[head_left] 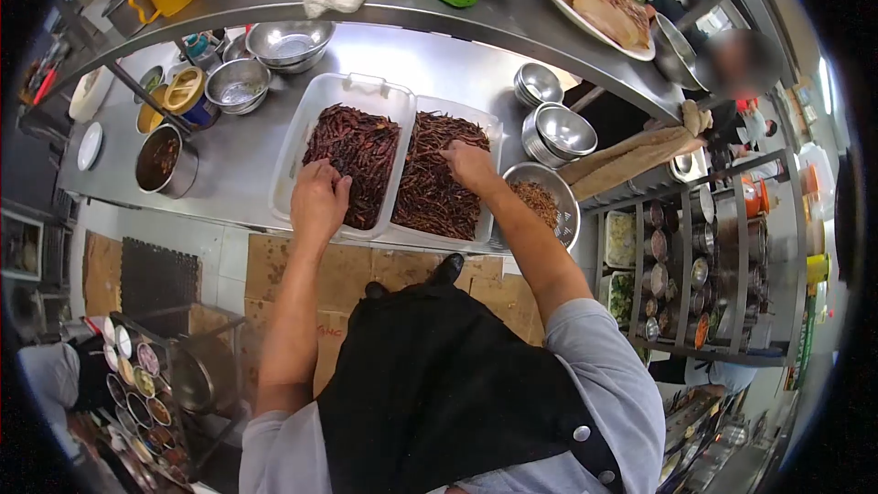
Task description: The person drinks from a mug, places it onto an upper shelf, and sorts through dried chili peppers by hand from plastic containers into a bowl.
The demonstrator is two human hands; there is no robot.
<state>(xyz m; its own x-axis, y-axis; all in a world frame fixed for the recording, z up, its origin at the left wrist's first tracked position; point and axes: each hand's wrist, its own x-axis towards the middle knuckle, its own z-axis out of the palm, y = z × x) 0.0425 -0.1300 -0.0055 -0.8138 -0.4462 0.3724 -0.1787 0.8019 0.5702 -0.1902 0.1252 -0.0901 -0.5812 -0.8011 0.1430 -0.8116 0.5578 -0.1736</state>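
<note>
Stainless steel covers the long counter [238, 169] in this crowded kitchen, and from where I stand I see two bare hands working over a pair of tubs. Under the left hand [318, 199] sits a translucent white rectangular plastic tub [294, 137]; its dark red, slender dried pods [366, 165] lie just beyond and to the right of those fingers, which are loosely curled with the thumb apart. Whether they hold a pod I cannot tell. Below the right hand [465, 166], a second translucent white plastic tub [496, 139] holds thinner, darker dried pieces [430, 192]. That hand's thumb and fingertips are drawn nearly together at the pile, but what they pinch, if anything, is hidden. Just to the right of its wrist stands a round perforated metal colander [569, 224] with small brownish bits [535, 199] inside. To handle such brittle-looking stuff well, I'd say pinch lightly, lift a little at a time, and keep the right forearm clear of that colander's rim.
</note>
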